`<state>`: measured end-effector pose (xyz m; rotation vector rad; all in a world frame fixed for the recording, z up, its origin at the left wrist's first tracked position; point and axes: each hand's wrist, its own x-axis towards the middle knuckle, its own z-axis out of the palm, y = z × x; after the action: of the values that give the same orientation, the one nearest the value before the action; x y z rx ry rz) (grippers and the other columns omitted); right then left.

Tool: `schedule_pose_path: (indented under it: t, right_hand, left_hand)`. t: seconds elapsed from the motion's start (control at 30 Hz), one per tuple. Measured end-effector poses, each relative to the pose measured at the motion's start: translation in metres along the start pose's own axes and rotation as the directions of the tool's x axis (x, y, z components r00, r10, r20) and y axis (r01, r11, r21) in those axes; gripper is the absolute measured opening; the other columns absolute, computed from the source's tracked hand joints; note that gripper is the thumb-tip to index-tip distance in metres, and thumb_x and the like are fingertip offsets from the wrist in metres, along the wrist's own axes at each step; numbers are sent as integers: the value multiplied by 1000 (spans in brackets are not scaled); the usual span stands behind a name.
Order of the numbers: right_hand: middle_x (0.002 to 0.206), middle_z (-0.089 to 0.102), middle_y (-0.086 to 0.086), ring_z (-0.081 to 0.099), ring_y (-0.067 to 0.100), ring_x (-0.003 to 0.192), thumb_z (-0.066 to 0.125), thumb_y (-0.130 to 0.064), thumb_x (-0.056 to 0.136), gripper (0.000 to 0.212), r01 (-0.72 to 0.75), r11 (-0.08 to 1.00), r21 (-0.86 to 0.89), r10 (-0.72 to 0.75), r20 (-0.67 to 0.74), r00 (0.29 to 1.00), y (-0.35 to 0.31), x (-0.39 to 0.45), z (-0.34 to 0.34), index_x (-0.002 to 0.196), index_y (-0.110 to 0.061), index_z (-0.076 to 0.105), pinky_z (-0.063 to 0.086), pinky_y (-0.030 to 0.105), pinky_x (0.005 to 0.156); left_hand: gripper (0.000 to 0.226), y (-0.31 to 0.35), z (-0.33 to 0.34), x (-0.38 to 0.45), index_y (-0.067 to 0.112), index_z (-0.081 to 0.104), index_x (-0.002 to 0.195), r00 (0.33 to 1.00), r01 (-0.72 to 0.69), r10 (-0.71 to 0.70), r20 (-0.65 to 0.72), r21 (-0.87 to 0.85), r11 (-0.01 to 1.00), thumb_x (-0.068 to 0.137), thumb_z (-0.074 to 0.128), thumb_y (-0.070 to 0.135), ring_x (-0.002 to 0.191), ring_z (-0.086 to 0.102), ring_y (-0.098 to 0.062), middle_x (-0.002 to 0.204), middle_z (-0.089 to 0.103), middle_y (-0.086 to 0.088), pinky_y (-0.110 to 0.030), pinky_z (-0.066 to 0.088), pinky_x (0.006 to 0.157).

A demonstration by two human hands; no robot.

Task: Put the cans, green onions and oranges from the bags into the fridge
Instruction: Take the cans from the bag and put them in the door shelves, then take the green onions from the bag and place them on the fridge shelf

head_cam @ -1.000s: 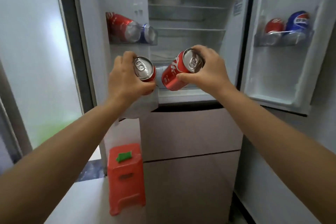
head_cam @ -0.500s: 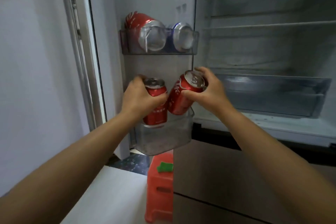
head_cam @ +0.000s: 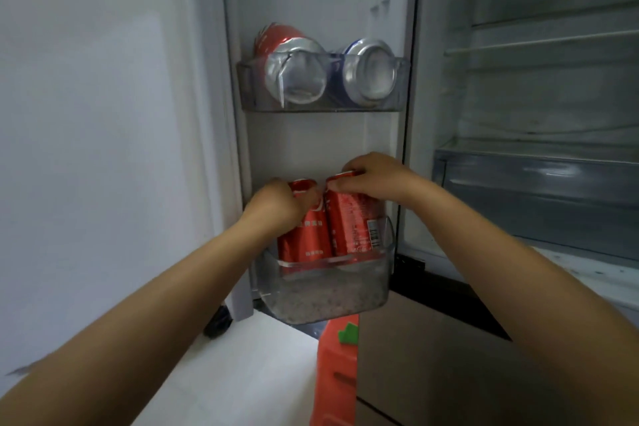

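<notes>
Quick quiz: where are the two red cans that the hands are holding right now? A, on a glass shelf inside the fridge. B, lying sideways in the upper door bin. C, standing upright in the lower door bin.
C: the left hand and right hand grip two red cans standing upright in the lower door bin.

Single head-worn cam, wide-angle, looking forward and slightly down along both forearms. Faces the inside of the open left fridge door (head_cam: 311, 3), close in: lower door bin (head_cam: 325, 287) sits mid-frame. Fridge interior shelves (head_cam: 553, 41) fill the right edge, white wall (head_cam: 103, 114) the left. No second view.
</notes>
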<state>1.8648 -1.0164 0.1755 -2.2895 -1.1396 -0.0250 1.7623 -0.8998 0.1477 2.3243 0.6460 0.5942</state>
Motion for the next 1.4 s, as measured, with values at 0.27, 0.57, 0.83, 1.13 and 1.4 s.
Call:
schedule_pose_path:
  t: [0.27, 0.57, 0.83, 1.13, 1.4]
  right_hand:
    - [82, 56, 8, 59, 25, 88, 40, -39, 95, 44, 32, 983, -181, -15, 92, 996, 11, 1, 21, 69, -8, 58, 38, 26, 62]
    - [118, 56, 22, 50, 28, 109, 24, -22, 101, 37, 68, 996, -66, -74, -96, 993, 20, -12, 44, 113, -7, 55, 38, 29, 88]
    - [137, 42, 25, 40, 35, 126, 34, -21, 98, 50, 67, 990, -126, -80, -102, 992, 17, -48, 39, 144, -7, 24, 37, 33, 100]
    - [137, 37, 29, 34, 41, 127, 50, -21, 87, 46, 30, 969, -244, -90, -242, 966, -21, -81, 63, 129, -2, 47, 28, 44, 108]
    - [131, 51, 18, 38, 31, 127, 48, -16, 91, 35, 399, 917, -21, -400, -57, 915, -178, -145, 161, 119, 2, 58, 31, 34, 104]
  left_hand:
    - [47, 11, 20, -9, -2, 38, 130, 997, 82, -76, -30, 286, 955, 101, 35, 34, 121, 51, -36, 134, 49, -21, -35, 43, 95]
    - [30, 6, 17, -19, -1, 58, 115, 998, 28, 17, -63, 639, 769, 93, 38, 2, 118, 54, -32, 126, 57, -17, -35, 46, 93]
    - [35, 4, 9, -55, 3, 50, 123, 994, -29, 80, -70, 544, 838, 90, 43, 11, 115, 54, -35, 127, 54, -19, -38, 46, 92]
    - [35, -54, -36, -152, 8, 55, 124, 979, 150, -29, -203, 614, 775, 95, 36, 10, 118, 51, -26, 129, 55, -9, -36, 46, 93]
    - [36, -160, -141, -275, 9, 53, 127, 907, 402, -203, -369, 612, 681, 96, 36, 12, 117, 52, -26, 128, 55, -9, -35, 46, 90]
